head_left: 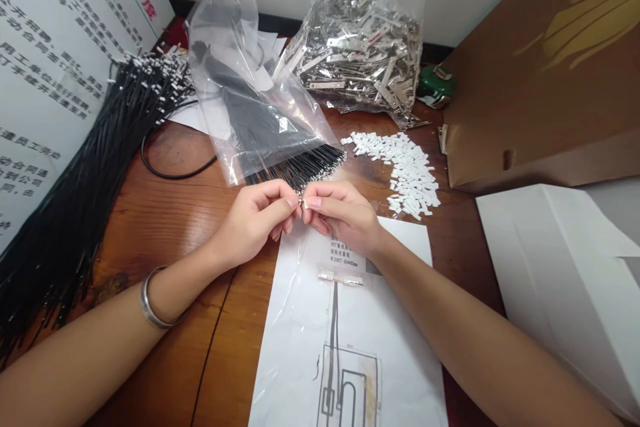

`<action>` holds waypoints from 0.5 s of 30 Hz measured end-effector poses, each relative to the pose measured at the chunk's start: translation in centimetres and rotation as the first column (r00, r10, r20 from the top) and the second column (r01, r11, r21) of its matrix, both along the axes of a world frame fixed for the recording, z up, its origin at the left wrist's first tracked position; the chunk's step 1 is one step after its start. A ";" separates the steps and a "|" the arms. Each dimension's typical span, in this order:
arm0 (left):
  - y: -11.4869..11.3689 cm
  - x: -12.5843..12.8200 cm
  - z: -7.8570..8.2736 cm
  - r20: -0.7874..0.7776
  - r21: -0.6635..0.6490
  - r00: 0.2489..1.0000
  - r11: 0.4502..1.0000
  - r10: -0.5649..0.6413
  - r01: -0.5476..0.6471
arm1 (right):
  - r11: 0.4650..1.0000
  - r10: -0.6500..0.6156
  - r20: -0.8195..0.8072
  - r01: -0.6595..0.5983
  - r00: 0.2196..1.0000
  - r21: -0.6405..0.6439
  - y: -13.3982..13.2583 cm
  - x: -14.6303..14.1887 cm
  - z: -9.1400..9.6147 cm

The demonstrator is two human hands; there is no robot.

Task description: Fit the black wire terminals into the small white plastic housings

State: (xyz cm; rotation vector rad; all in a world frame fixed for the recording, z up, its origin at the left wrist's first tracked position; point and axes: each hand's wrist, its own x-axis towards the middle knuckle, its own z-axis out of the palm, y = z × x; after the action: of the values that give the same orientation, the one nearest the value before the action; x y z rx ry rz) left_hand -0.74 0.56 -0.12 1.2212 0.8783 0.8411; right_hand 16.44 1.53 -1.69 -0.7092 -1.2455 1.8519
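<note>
My left hand [255, 217] and my right hand [340, 213] meet fingertip to fingertip over the wooden table [165, 227], both pinched on a tiny metal-tipped piece [301, 201] at the end of a thin black wire. Just behind them a clear bag of black wires [260, 113] lies with its metal-tipped wire ends [310, 170] fanning out toward my fingers. A pile of small white sleeves [407, 170] sits right of the hands. Below my hands is a printed drawing sheet [350, 347] with a small metal clip [341, 277] on it.
A big bundle of black wires with white ends [90, 160] runs along the left. A clear bag of metal clips [360, 47] stands at the back. A brown paper bag [550, 80] and a white box [565, 280] fill the right. A printed board [45, 67] leans at left.
</note>
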 end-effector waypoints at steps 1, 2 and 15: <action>0.0 0.0 0.0 -0.003 0.007 1.000 1.000 0.007 -0.007 | 1.000 -0.004 0.002 0.004 1.000 -0.004 0.0 0.0 0.0; 0.0 0.0 -0.1 -0.003 0.010 1.000 1.000 0.017 -0.017 | 1.000 -0.005 0.005 0.005 1.000 -0.009 0.0 0.0 0.0; 0.0 0.2 -0.2 -0.004 0.016 0.998 0.997 0.070 -0.070 | 0.996 -0.091 0.032 0.090 0.995 0.030 0.1 0.0 -0.6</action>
State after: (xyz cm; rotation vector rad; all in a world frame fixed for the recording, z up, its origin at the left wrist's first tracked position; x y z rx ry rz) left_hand -0.55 0.56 -0.28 1.2126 0.9242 0.9034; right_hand 16.42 1.66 -2.31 -0.7715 -1.2390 1.7518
